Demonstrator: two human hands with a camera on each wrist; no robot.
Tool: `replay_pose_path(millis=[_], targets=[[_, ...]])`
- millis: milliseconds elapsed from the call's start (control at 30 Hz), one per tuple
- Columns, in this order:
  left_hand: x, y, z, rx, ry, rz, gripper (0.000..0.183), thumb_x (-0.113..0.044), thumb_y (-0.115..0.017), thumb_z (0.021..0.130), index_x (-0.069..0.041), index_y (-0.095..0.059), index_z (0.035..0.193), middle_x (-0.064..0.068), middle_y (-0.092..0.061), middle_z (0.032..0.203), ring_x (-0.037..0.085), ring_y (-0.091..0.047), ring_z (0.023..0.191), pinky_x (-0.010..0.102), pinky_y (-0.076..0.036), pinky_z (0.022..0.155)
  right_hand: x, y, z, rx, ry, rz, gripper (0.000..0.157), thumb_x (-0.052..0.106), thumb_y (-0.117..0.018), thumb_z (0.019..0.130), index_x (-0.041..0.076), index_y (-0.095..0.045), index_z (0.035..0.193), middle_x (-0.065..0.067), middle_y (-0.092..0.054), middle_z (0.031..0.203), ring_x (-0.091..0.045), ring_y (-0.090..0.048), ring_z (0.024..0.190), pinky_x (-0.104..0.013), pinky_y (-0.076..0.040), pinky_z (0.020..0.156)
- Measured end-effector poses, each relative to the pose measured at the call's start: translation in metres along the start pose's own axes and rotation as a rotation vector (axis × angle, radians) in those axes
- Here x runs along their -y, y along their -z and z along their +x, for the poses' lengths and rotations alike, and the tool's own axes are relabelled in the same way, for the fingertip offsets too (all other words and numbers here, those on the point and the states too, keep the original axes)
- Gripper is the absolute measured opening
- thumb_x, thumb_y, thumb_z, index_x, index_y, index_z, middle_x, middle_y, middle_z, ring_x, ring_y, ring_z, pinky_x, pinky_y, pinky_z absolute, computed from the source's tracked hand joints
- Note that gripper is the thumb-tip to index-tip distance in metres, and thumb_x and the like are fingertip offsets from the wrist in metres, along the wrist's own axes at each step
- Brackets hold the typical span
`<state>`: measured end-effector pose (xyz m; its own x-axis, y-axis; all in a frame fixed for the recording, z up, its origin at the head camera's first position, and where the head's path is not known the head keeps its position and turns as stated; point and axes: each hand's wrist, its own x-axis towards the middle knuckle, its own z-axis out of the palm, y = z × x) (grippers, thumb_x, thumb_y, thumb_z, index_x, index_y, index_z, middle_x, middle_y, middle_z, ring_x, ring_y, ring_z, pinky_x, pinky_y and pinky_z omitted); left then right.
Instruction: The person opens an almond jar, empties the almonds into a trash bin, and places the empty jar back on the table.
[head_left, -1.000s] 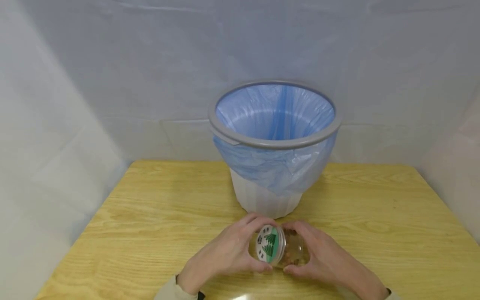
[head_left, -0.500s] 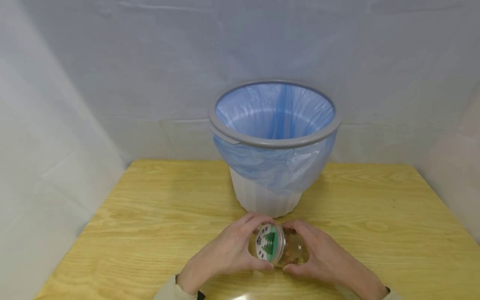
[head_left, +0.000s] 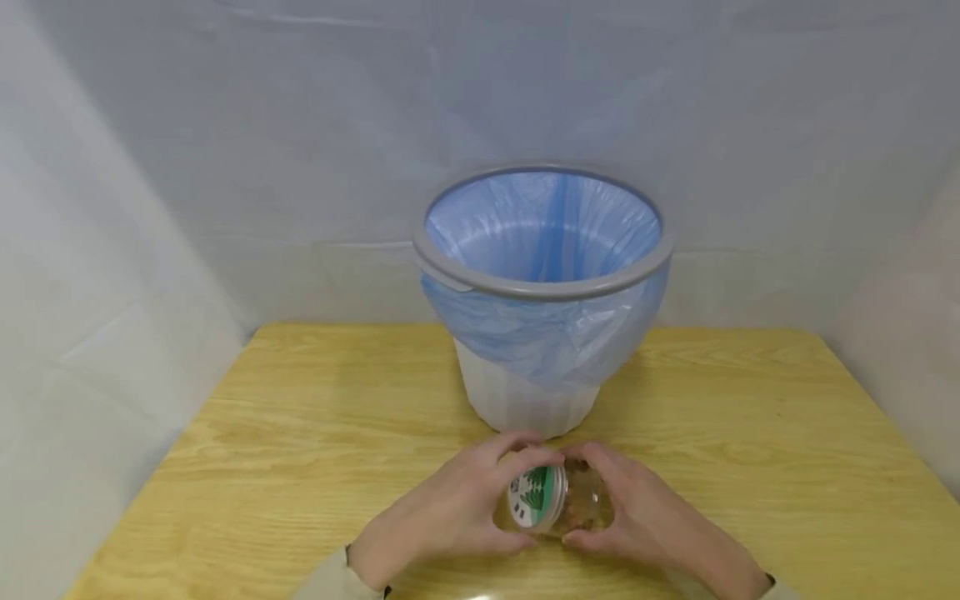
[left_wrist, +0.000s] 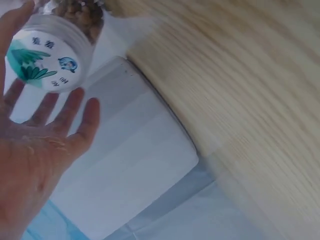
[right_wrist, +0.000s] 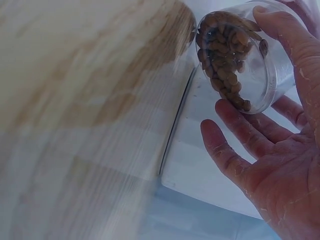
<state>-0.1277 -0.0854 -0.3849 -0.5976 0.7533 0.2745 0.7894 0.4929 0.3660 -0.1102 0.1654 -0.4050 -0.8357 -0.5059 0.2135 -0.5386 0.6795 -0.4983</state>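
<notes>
A clear plastic jar lies tilted on its side between both hands, low over the wooden table. Brown, nut-like pieces fill part of it. Its round lid, white and green with printed leaves, faces left. My left hand spans that lid, index finger across its top and thumb under its lower edge; in the left wrist view the other fingertips lie right at the rim. Around the jar's body, the right hand grips with thumb and fingers, near the base in the right wrist view.
Just beyond the hands stands a white bin with a grey rim ring and a blue liner bag folded over it. The wooden table extends to both sides. White sheeting hangs behind.
The left fingers have shifted on the lid: the index finger now covers the top of the label, and the thumb has slid slightly left. The right hand still grips the jar.
</notes>
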Motion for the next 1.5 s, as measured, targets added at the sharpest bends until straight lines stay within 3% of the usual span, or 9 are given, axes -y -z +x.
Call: replay_pose_path(millis=[100, 233, 500, 733, 933, 1500], targets=[[0.0012, -0.0013, -0.0001, -0.022, -0.073, 0.06, 0.083, -0.039, -0.079, 0.069, -0.035, -0.037, 0.141, -0.002, -0.04, 0.141, 0.012, -0.049, 0.119, 0.035, -0.05, 0.09, 0.0002, -0.0003, -0.0002, -0.001, 0.001, -0.005, 0.074, 0.054, -0.079, 0.066, 0.035, -0.042, 0.127, 0.024, -0.049, 0.12, 0.0, -0.054, 0.109, -0.029, -0.052, 0.089], [0.0024, -0.0018, -0.0013, -0.051, -0.114, 0.091, 0.079, -0.034, -0.078, 0.068, -0.035, -0.04, 0.138, -0.003, -0.041, 0.14, 0.011, -0.048, 0.12, 0.032, -0.05, 0.085, 0.0003, -0.0007, 0.0, 0.009, 0.001, -0.004, 0.074, 0.053, -0.079, 0.066, 0.036, -0.041, 0.127, 0.025, -0.048, 0.12, 0.001, -0.053, 0.109, -0.029, -0.052, 0.089], [0.0052, 0.0004, 0.0029, -0.073, -0.17, 0.016, 0.074, -0.027, -0.078, 0.07, -0.028, -0.044, 0.136, -0.003, -0.046, 0.135, 0.01, -0.05, 0.117, 0.031, -0.049, 0.096, -0.0009, -0.0012, 0.0006, -0.001, 0.013, -0.006, 0.074, 0.052, -0.08, 0.066, 0.036, -0.041, 0.127, 0.025, -0.049, 0.119, 0.001, -0.054, 0.108, -0.028, -0.052, 0.088], [0.005, 0.0027, 0.0009, -0.048, -0.108, -0.01, 0.077, -0.033, -0.08, 0.069, -0.026, -0.043, 0.137, -0.007, -0.045, 0.133, 0.007, -0.05, 0.117, 0.025, -0.047, 0.098, 0.0014, -0.0004, 0.0011, 0.014, 0.002, 0.01, 0.073, 0.053, -0.079, 0.067, 0.038, -0.041, 0.128, 0.026, -0.047, 0.12, 0.001, -0.053, 0.109, -0.028, -0.051, 0.089], [0.004, 0.0034, 0.0008, -0.056, -0.116, -0.005, 0.078, -0.035, -0.079, 0.071, -0.025, -0.042, 0.138, -0.004, -0.047, 0.133, 0.009, -0.053, 0.115, 0.024, -0.048, 0.097, 0.0041, 0.0011, 0.0017, 0.029, -0.02, 0.017, 0.073, 0.05, -0.08, 0.066, 0.039, -0.041, 0.127, 0.026, -0.048, 0.12, 0.001, -0.053, 0.11, -0.028, -0.051, 0.09], [0.0018, 0.0018, 0.0019, -0.046, -0.047, -0.035, 0.077, -0.035, -0.079, 0.071, -0.028, -0.042, 0.138, -0.006, -0.047, 0.132, 0.009, -0.054, 0.112, 0.024, -0.049, 0.093, -0.0005, 0.0001, 0.0028, -0.002, 0.033, -0.022, 0.074, 0.052, -0.079, 0.067, 0.032, -0.044, 0.129, 0.023, -0.05, 0.123, -0.002, -0.054, 0.112, -0.03, -0.051, 0.092]])
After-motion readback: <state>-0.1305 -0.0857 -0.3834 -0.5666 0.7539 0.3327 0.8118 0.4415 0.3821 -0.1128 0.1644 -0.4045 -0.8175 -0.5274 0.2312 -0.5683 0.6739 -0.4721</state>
